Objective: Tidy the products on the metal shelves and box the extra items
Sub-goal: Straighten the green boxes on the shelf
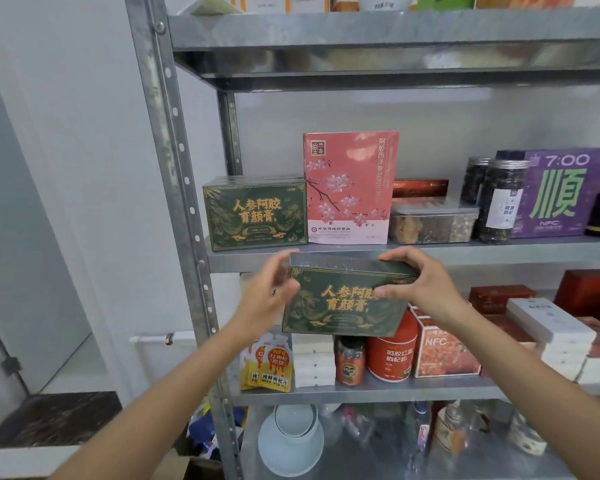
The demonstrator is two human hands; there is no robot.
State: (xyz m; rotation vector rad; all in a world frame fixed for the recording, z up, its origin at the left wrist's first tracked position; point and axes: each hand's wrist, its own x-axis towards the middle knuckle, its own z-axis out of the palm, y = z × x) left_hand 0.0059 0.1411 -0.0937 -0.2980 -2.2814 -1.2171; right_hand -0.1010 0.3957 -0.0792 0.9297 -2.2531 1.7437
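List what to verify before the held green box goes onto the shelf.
1. Grip of the right hand on the held green box: ok, fingers on top, thumb on the front.
2. Grip of the left hand at its left end: cannot tell, blurred.
3. Matching shelf green box to stack on: ok, it stands at the left end of the middle shelf.
4. Room above it: ok, open up to the upper shelf.
5. Bare spot beside it: not ok, the pink box stands right next to it.
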